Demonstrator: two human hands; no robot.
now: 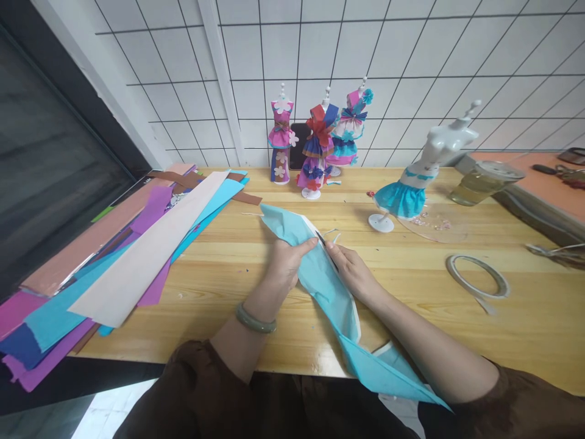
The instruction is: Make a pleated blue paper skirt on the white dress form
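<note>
A long strip of light blue crepe paper [315,277] with a white band along its edge runs from mid-table over the front edge. My left hand [286,262] is closed on its upper part, thumb on top. At the strip's white edge, my right hand [351,268] grips a thin dark pointed tool [320,238]; the fingers cover most of it, so its kind is unclear. Small white curled scraps [337,236] lie just beyond the fingertips. Farther off to the right, a white mannequin [441,146] wears a blue ruffled skirt [401,196] and leans in view.
Stacked coloured crepe paper sheets [150,256] cover the table's left side. Several small dressed mannequins [315,143] stand by the tiled wall. On the right are a tape roll [503,286], a lidded cup of amber liquid [479,186] and a clear plate [457,230] with small pink bits.
</note>
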